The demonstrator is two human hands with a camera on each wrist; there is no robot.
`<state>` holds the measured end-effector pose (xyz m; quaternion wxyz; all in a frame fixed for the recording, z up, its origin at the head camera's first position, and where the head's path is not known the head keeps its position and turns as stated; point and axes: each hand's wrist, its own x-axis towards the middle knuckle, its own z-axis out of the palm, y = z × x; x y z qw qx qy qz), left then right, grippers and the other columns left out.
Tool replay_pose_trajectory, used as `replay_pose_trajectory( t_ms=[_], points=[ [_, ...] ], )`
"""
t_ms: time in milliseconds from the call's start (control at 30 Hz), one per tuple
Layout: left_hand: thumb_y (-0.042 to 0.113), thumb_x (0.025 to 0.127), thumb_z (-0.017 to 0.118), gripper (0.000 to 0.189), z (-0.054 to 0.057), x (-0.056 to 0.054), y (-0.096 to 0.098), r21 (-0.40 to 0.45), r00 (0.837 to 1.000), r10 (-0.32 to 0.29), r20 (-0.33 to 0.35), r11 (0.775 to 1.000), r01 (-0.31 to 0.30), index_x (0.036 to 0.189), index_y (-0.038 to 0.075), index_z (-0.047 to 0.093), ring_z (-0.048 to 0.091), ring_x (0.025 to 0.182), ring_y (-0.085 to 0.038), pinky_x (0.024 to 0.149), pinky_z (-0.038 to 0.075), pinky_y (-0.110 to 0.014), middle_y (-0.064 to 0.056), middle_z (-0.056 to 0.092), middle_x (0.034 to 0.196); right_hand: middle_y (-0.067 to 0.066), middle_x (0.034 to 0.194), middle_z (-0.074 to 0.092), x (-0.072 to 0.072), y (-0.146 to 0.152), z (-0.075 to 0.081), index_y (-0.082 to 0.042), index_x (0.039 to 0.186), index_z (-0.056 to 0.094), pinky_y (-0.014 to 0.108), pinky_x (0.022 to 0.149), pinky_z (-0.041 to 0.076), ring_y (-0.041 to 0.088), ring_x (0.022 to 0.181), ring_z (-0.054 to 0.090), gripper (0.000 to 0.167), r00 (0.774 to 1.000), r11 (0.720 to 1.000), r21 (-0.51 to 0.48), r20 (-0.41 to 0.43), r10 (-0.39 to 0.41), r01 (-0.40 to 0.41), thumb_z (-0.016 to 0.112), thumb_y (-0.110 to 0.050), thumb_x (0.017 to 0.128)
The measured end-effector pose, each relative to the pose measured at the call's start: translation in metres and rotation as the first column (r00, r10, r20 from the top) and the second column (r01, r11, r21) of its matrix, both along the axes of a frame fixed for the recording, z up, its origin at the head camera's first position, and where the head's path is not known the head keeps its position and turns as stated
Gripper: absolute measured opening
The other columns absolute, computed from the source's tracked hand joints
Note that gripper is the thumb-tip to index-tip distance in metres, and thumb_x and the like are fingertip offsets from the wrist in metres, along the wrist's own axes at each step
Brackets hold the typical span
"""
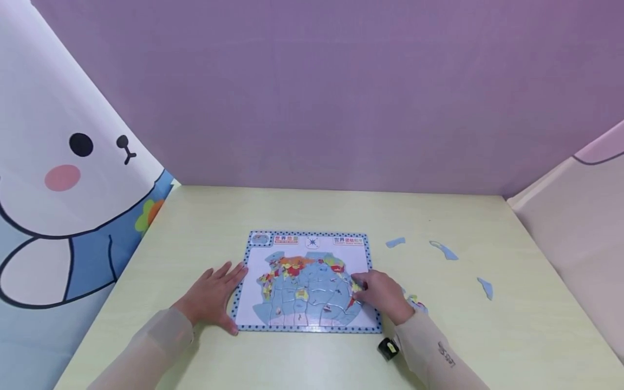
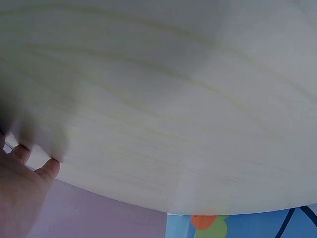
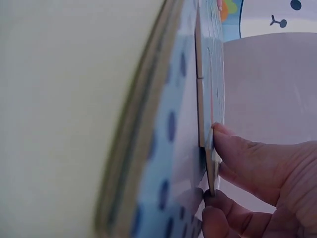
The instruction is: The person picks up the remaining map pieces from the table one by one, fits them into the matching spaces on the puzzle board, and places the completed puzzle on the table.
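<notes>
A world-map jigsaw board (image 1: 251,281) with a blue dotted border lies flat on the table, its middle filled with joined map pieces (image 1: 312,295). My left hand (image 1: 212,295) rests at the board's left edge, fingers spread and fairly straight; in the left wrist view the left hand (image 2: 22,191) shows only partly. At the map's right side, my right hand (image 1: 387,295) pinches a puzzle piece (image 3: 211,171) between thumb and fingers. In the right wrist view that piece stands at a slant against its neighbours, under the right hand (image 3: 262,173).
Loose blue puzzle pieces lie right of the board: a short one (image 1: 396,242), a long curved one (image 1: 444,251) and a narrow one (image 1: 485,288). More colourful pieces (image 1: 417,304) show partly behind the right wrist. A small black device (image 1: 388,349) sits by the right sleeve.
</notes>
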<state>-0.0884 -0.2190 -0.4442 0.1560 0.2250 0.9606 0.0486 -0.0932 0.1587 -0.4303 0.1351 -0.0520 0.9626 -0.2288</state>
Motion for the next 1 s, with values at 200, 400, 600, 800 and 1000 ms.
replay_pose_trajectory(
  t_ms=[200,400,600,800,1000],
  points=[
    [0.075,0.051,0.075,0.130,-0.0007,-0.0008,0.0006,0.013,1.000,-0.006,-0.002,1.000,0.006,0.148,0.003,0.031,0.018,0.141,-0.043,0.107,0.017,-0.067,-0.015,0.028,0.155,0.002,0.087,0.063,-0.0019,0.0000,0.0004,-0.006,0.118,0.068,0.031,0.067,0.042,0.017,0.077,0.052,0.042,1.000,1.000,-0.002,0.004,-0.018,0.018,0.079,-0.014,0.079],
    [0.075,0.050,0.075,0.130,-0.0017,-0.0026,-0.0001,0.014,1.000,-0.001,0.002,1.000,0.001,0.149,0.003,0.030,0.016,0.142,-0.043,0.107,0.017,-0.067,-0.015,0.027,0.155,0.003,0.089,0.064,-0.0037,0.0003,0.0012,-0.006,0.116,0.068,0.032,0.069,0.045,0.017,0.077,0.054,0.040,1.000,1.000,-0.009,0.008,-0.024,0.024,0.079,-0.013,0.079],
    [0.074,0.049,0.076,0.131,-0.0017,-0.0040,0.0008,0.024,1.000,0.010,0.014,1.000,-0.010,0.149,0.004,0.030,0.015,0.142,-0.043,0.107,0.015,-0.067,-0.014,0.026,0.155,0.001,0.082,0.061,-0.0068,0.0019,0.0029,-0.007,0.114,0.068,0.031,0.067,0.046,0.016,0.073,0.053,0.039,1.000,1.000,-0.014,0.021,-0.012,0.012,0.080,-0.014,0.078],
    [0.075,0.049,0.076,0.131,-0.0013,-0.0040,0.0010,0.034,1.000,0.006,0.021,0.999,-0.007,0.149,0.004,0.030,0.015,0.142,-0.043,0.107,0.015,-0.068,-0.014,0.026,0.155,0.002,0.083,0.063,-0.0081,0.0012,0.0040,-0.006,0.113,0.068,0.033,0.068,0.047,0.016,0.073,0.054,0.038,1.000,1.000,-0.015,0.027,-0.010,0.011,0.080,-0.012,0.077],
    [0.075,0.049,0.076,0.130,-0.0027,-0.0020,-0.0017,0.056,1.000,-0.007,-0.001,0.998,0.007,0.147,0.002,0.033,0.018,0.141,-0.044,0.105,0.017,-0.068,-0.016,0.029,0.154,0.003,0.086,0.064,-0.0069,-0.0036,0.0029,-0.005,0.112,0.068,0.034,0.070,0.048,0.017,0.075,0.055,0.038,0.999,1.000,-0.020,0.035,-0.022,0.023,0.080,-0.010,0.077]
  ],
)
